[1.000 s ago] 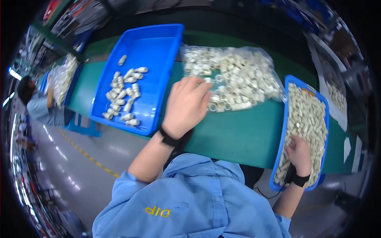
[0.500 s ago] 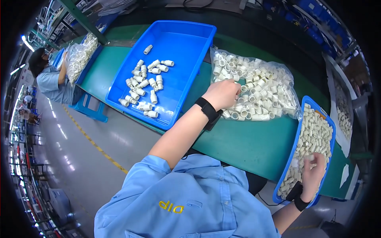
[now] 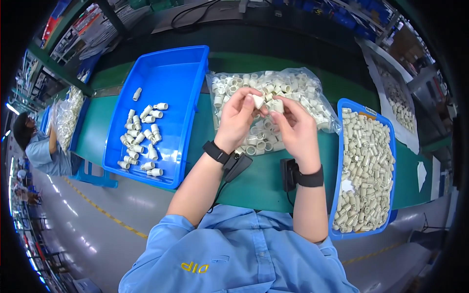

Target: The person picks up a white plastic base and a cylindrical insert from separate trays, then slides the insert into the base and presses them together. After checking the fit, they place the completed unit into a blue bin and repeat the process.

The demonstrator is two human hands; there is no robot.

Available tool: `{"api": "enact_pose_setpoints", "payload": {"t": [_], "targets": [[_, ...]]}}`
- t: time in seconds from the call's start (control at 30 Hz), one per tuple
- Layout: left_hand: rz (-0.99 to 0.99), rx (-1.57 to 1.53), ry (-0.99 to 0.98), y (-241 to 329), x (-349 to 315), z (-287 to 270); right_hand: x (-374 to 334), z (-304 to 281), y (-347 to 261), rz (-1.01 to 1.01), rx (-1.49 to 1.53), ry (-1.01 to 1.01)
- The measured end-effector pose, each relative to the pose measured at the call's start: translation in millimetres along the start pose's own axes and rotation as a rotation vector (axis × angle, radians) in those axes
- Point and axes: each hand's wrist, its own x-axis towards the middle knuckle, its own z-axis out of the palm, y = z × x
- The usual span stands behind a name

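My left hand (image 3: 238, 119) and my right hand (image 3: 297, 129) meet over the clear plastic bag of white ring-shaped sleeves (image 3: 305, 90). Between the left thumb and fingers is a white plastic sleeve (image 3: 257, 101), seen tilted. The right thumb and fingers pinch a small white cylindrical part (image 3: 278, 105), partly hidden by the fingers. The two pieces are close together; I cannot tell whether they touch. Both wrists wear black straps with small dark boxes.
To the left, a blue tray (image 3: 166, 58) holds several white two-step cylindrical pieces. At the right, another blue tray (image 3: 336, 195) is heaped with small white parts. All lie on a green bench (image 3: 259, 188). Another person (image 3: 46, 146) works at the far left.
My right hand has left the right tray and come up beside the left with a white part. My left hand has lifted from the bag with a sleeve. The view has shifted.
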Motion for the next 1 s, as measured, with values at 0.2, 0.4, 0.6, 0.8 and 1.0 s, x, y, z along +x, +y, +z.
{"api": "enact_pose_setpoints", "payload": {"t": [0.2,0.4,0.6,0.8,1.0], "targets": [[-0.169,-0.238,0.002,-3,-5,-10,-3,9,20,-0.138,-0.005,-0.079],[-0.244,-0.228,0.036,3,-6,-12,-19,29,30,-0.113,0.330,0.102],[-0.225,-0.194,-0.004,-1,-4,-13,-14,22,27,-0.425,0.060,0.151],[-0.187,-0.239,-0.075,-4,-5,-13,-21,27,27,-0.414,0.196,0.229],[-0.081,-0.136,-0.063,-11,-3,-15,-16,26,29,-0.596,0.087,0.235]]}}
